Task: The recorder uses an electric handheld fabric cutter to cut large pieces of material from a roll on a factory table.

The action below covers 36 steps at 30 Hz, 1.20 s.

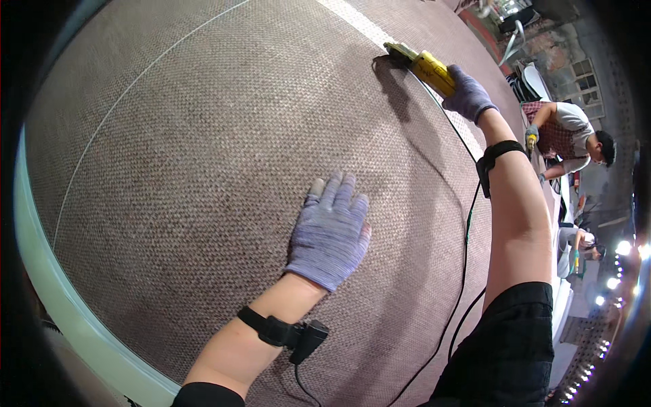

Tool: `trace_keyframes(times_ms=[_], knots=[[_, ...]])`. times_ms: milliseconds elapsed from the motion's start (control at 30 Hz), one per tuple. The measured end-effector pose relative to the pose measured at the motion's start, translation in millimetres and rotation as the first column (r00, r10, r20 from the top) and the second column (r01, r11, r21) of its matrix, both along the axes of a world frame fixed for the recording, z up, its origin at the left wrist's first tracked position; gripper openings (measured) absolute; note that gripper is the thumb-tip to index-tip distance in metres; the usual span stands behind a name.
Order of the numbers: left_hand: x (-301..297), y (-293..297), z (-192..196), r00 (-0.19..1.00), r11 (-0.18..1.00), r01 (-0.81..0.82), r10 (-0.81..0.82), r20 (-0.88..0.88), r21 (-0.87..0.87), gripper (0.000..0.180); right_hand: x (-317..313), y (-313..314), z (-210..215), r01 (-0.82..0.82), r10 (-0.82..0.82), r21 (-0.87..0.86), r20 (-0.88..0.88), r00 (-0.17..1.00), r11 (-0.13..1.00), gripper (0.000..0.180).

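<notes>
My right hand (468,93), in a purple knit glove, stretches far out and is closed round the body of a yellow electric cutter (434,73). The tool's dark front end (400,51) rests at the edge of a pale strip (363,22) along the brown woven fabric (224,176). Its blade is too small to make out. Nearer to me, my left hand (330,230), gloved alike, lies flat on the fabric with fingers stretched. A dark cord (464,271) runs over the fabric beside my right arm.
A thin white line (102,125) curves along the fabric's left side. The table's pale rim (61,298) bends round the lower left. At the right, a person (569,132) leans over the work surface with a yellow tool, and another person (580,244) stands closer by.
</notes>
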State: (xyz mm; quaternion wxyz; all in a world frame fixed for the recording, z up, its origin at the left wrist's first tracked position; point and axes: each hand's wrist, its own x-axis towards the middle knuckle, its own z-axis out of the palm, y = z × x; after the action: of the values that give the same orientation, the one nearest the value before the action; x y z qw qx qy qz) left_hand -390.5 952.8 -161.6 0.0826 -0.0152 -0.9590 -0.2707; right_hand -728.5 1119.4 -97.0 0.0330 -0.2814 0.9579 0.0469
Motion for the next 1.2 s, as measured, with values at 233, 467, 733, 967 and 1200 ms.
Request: trace_keyframes(times_ms=[233, 467, 733, 967, 1200], knots=[[-5.7, 2.5, 0.1, 0.996, 0.997, 0.042, -0.047, 0.076, 0.065, 0.041, -7.3, -31.2, 4.4, 0.091, -0.094, 0.047, 0.067, 0.993, 0.995, 0.07], [-8.2, -6.7, 9.1, 0.994, 0.981, 0.041, -0.059, 0.087, 0.191, 0.039, -3.8, -86.3, 11.2, 0.061, -0.06, -0.015, 0.049, 0.997, 0.998, 0.062], [-10.9, -92.9, 6.8, 0.919, 0.564, 0.169, -0.386, 0.077, 0.808, 0.042, -10.9, -141.8, 19.0, 0.101, -0.103, 0.097, 0.019, 0.994, 0.99, 0.064], [-36.1, -243.5, -2.5, 0.992, 0.96, -0.125, 0.127, -0.005, -0.251, 0.048, -9.3, -164.1, 13.1, 0.098, -0.099, 0.063, 0.013, 0.995, 0.993, 0.067], [-45.9, -250.2, -2.2, 0.996, 0.977, -0.093, 0.089, -0.027, -0.194, 0.047, -23.0, -196.0, 19.7, 0.078, -0.079, 0.052, 0.003, 0.997, 0.996, 0.073]])
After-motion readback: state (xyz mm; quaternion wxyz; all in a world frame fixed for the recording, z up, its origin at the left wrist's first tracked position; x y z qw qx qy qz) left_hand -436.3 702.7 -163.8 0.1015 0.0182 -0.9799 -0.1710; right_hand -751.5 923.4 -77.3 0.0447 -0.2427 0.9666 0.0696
